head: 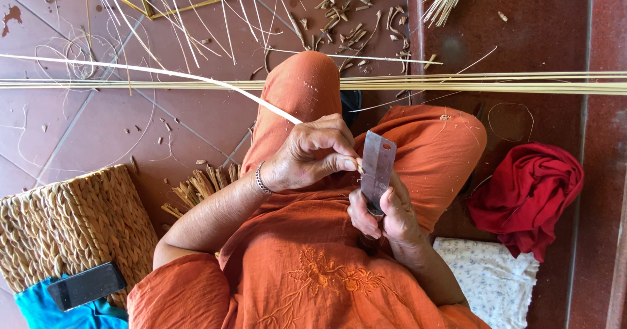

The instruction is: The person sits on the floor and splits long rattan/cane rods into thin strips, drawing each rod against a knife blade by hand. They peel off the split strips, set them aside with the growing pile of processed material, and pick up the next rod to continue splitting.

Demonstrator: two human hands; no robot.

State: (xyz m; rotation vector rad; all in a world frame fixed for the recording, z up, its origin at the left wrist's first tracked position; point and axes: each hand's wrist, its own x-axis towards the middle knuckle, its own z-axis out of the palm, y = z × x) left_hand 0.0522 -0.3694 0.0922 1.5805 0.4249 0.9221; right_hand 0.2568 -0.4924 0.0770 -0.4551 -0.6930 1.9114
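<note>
The person sat on a reddish tiled floor (196,116) in orange clothes. The left hand (312,152) pinched the end of a long pale cane strip (163,73) against a flat metal blade (377,165), which the right hand (385,213) gripped upright by its handle. A bundle of thin canes (496,84) lay across the floor beyond the knees. A woven basket (68,224) with a dark phone (86,285) stood at the left, a red cloth (529,192) at the right.

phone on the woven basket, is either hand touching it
No, the phone lies on the woven basket at lower left, while the left hand pinches a cane strip and the right hand grips a blade.
</note>
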